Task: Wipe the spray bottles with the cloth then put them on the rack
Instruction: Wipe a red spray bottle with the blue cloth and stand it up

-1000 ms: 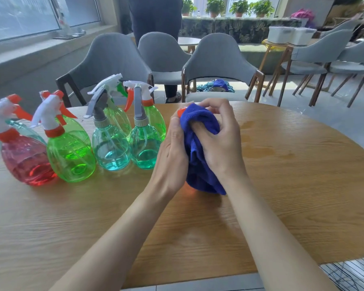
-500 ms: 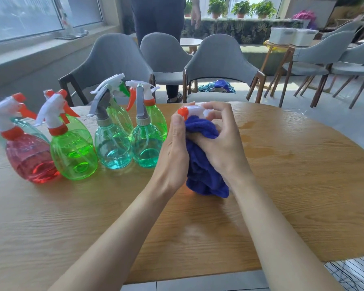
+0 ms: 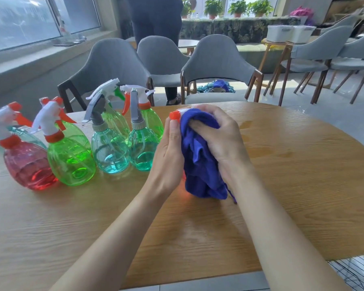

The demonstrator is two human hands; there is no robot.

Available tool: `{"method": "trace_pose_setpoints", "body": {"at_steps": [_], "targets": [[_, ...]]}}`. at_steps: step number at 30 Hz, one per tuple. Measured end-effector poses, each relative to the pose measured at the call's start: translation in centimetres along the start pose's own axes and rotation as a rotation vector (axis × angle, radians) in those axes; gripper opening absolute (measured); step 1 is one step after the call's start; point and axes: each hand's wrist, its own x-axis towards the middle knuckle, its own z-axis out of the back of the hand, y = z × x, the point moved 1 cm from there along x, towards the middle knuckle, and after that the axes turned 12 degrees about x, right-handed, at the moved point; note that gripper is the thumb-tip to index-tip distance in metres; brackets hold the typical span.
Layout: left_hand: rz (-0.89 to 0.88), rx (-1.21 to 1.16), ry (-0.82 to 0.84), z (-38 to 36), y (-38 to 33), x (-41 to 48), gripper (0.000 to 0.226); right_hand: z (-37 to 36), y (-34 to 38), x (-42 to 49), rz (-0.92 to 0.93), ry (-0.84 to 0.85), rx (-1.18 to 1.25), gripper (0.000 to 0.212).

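A spray bottle stands mid-table, almost wholly wrapped in a blue cloth point(image 3: 200, 160); only its orange-and-white nozzle point(image 3: 175, 115) shows. My left hand point(image 3: 168, 156) holds the bottle's left side, thumb up near the nozzle. My right hand point(image 3: 221, 137) grips the cloth over the bottle's top and right side. To the left stand a red bottle point(image 3: 27, 164), a green bottle point(image 3: 72, 158), two teal bottles point(image 3: 110, 152) point(image 3: 143, 152), and more green bottles point(image 3: 153, 122) behind them. No rack is in view.
The round wooden table point(image 3: 282, 175) has a damp patch right of my hands. Grey chairs point(image 3: 216, 66) stand along its far edge, with a cloth bundle on one seat. A person stands behind the chairs. Further chairs and white baskets point(image 3: 290, 33) are at the right.
My right hand has slid the cloth down from the bottle's top, baring the orange-and-white nozzle. My left hand has stayed on the bottle's side.
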Motion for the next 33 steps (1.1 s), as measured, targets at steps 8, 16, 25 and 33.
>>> {"method": "trace_pose_setpoints", "body": {"at_steps": [8, 16, 25, 33], "targets": [[0.005, -0.042, -0.034, 0.4, 0.5, 0.6, 0.040, -0.9, -0.6, -0.2, 0.103, -0.058, 0.030, 0.008], [0.024, -0.072, -0.042, 0.1, 1.0, 0.6, 0.044, 0.6, -0.7, -0.8, 0.100, 0.034, 0.078, 0.039], [0.031, -0.033, -0.007, 0.6, 0.2, 0.1, 0.044, 0.0, -0.8, -0.5, 0.134, 0.026, -0.025, 0.033], [0.046, -0.040, 0.022, 0.8, -0.3, 0.0, 0.045, 0.3, -0.8, -0.5, 0.006, -0.004, 0.158, 0.019]]}}
